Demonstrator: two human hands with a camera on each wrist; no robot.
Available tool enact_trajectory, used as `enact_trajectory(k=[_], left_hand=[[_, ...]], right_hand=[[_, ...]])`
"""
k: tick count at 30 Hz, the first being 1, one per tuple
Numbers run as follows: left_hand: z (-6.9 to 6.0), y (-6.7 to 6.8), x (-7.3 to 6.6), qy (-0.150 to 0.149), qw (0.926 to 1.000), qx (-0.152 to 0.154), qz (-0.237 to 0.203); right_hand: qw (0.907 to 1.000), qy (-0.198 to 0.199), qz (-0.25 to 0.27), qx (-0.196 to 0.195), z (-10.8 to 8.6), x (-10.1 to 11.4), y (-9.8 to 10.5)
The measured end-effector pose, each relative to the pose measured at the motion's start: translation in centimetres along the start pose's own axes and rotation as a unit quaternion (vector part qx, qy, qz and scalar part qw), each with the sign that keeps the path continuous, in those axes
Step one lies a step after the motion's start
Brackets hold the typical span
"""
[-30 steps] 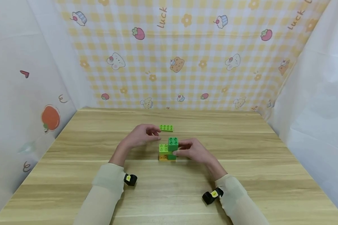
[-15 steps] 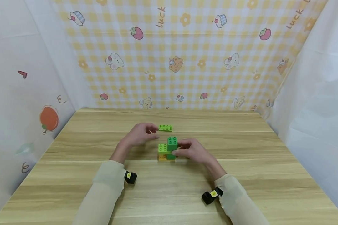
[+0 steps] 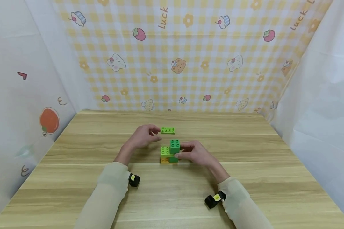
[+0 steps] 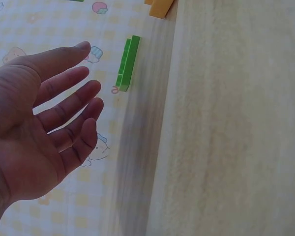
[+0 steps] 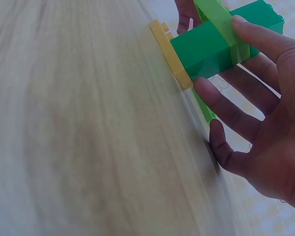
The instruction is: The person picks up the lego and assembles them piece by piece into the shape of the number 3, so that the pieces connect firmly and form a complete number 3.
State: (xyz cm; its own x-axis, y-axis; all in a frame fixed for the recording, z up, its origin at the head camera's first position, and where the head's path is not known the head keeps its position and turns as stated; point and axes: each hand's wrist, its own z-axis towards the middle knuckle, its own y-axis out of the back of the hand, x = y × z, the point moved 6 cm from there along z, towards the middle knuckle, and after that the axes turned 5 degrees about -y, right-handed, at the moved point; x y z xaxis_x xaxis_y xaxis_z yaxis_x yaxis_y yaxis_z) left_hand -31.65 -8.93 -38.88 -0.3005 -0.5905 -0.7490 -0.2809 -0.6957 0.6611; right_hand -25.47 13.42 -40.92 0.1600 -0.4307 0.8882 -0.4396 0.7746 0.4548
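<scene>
A small stack of toy building bricks stands on the table's middle. An orange plate (image 3: 164,161) is its base. Above that come a dark green brick (image 5: 201,48), a lime plate (image 3: 164,152) lying across, and another dark green brick (image 3: 175,147) on the right end. My right hand (image 3: 196,153) holds the stack from the right, thumb at the near side and fingers behind. A loose lime plate (image 3: 167,130) lies farther back. My left hand (image 3: 143,136) hovers left of that plate with relaxed fingers and holds nothing; the left wrist view shows its bare palm (image 4: 34,137).
The wooden table (image 3: 232,133) extends around the bricks. Behind it hangs a yellow checked cloth (image 3: 149,47), with pale cloth on both sides. Black wrist cameras are strapped on the left sleeve (image 3: 111,184) and the right sleeve (image 3: 238,190).
The head view has shifted very slightly. Both hands stay almost in place, the right one still on the stack and the left one beside the loose lime plate.
</scene>
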Motion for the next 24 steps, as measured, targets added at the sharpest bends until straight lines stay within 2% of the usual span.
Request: enact_trajectory(k=[13,24], left_hand=[[0.8,-0.2,0.3,0.006,1.0000,-0.002,-0.004],[1.3,-0.4,0.7,0.023,0.9997,0.007,-0.001]], right_hand=[[1.0000,0.006,0.004,0.004,0.1,0.0,-0.1],[0.9999,0.006,0.007,0.004,0.1,-0.1,-0.1]])
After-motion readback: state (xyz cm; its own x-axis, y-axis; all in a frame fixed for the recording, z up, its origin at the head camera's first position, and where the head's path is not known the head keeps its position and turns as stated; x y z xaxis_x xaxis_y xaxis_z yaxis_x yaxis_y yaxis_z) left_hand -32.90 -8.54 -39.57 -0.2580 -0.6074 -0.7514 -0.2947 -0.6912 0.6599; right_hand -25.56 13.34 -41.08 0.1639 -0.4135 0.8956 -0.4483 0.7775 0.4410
